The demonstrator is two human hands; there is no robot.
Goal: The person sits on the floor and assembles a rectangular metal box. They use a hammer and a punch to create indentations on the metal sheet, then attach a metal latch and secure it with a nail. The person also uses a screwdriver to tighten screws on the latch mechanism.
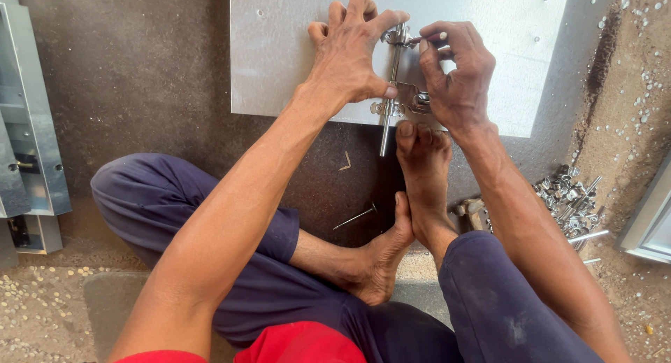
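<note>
Grey sheet metal, matt and flat: a rectangular panel [293,62] lies on the dark, gritty floor [140,76], small holes dotted near its edges. On the panel's near edge sits a bright steel sliding bolt latch [393,90], its round rod running top to bottom and poking past the edge toward the floor.

Left hand [353,52] is spread and pressed flat on the panel, fingers curled over the latch's upper bracket, thumb against the rod lower down. Right hand [454,73] is clenched around a thin tool with a pale tip [432,38], tip meeting the upper bracket; its lower fingers touch the latch plate. A bare foot [423,160] rests toes on the panel's near edge, just beside the rod; the other foot [381,258] tucks against its heel.

Loose on the floor: a thin steel pin [355,217] and a small bent scrap [346,161]. To the right, a heap of shiny latch parts [570,198], with pale metal chips scattered over sandy ground. Folded galvanised frames [31,118] lie at far left, another frame edge [650,223] at far right. Trousers navy cloth, shirt red.
</note>
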